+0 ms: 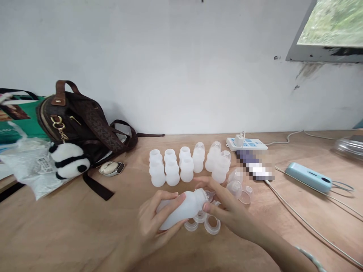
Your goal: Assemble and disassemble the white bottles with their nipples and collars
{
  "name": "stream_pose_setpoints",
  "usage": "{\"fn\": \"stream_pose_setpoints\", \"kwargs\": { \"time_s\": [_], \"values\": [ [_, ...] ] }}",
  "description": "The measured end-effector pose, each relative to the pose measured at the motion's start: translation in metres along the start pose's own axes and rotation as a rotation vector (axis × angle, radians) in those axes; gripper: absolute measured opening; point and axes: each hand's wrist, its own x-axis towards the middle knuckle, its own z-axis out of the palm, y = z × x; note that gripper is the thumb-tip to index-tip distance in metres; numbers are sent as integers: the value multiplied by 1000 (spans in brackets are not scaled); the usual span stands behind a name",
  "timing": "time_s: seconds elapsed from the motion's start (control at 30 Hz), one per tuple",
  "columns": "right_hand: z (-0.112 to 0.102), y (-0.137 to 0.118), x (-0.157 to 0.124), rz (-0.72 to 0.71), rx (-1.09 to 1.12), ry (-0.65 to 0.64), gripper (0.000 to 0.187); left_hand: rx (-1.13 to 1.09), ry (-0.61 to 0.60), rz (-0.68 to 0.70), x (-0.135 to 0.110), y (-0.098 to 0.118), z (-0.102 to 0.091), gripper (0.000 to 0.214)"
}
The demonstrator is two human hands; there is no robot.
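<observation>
My left hand [154, 217] is wrapped round the body of a frosted white baby bottle [178, 211], which lies tilted with its neck to the right. At the neck, my right hand [227, 206] grips a white collar ring [200, 197] with a clear nipple [210, 195] sticking out between thumb and fingers. Whether the collar is fully seated cannot be seen. Several loose translucent rings [208, 229] lie on the table just below my right hand, partly covered by it. Clear dome caps [234, 189] are beyond its wrist.
Open frosted bottles [157, 176] stand behind my hands, with several dome-capped bottles [219, 172] beside them. A brown backpack [82, 124] with a panda charm [69, 160] and a watch [112, 168] are left. Right are a power strip [255, 144], cables and a blue device [308, 176].
</observation>
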Motion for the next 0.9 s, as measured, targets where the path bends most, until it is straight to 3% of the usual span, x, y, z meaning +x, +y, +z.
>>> {"fn": "stream_pose_setpoints", "kwargs": {
  "time_s": [0.1, 0.23, 0.27, 0.33, 0.43, 0.5, 0.6, 0.73, 0.83, 0.9],
  "values": [
    [5, 4, 1, -47, -12, 86, 28, -90, -1, -73, 1, 0, 0, 39],
    [-2, 6, -2, -207, 10, 365, 36, -231, 67, -379, 11, -1, -4, 35],
    [-5, 6, -3, -234, 25, 388, 37, -242, 81, -434, 13, -2, -5, 33],
    [-7, 5, -5, -242, 47, 305, 39, -258, 84, -487, 15, -2, -5, 31],
    [-1, 5, -6, -196, 40, 29, 37, -271, 82, -430, 12, 0, -3, 36],
    [6, 5, -7, -192, 1, -47, 32, -268, 54, -375, 7, 1, -1, 40],
    [8, 2, -8, -216, -43, -14, 30, -268, 4, -339, 1, 1, 2, 45],
    [-14, -14, -7, -251, -191, 130, 24, -250, 64, -316, -1, -2, 3, 64],
    [-35, -29, -5, -134, -471, 241, 19, -247, 141, -337, 3, -2, 0, 54],
    [-41, -35, 0, -46, -652, 241, 17, -238, 170, -335, 5, -1, -3, 46]
  ]
}}
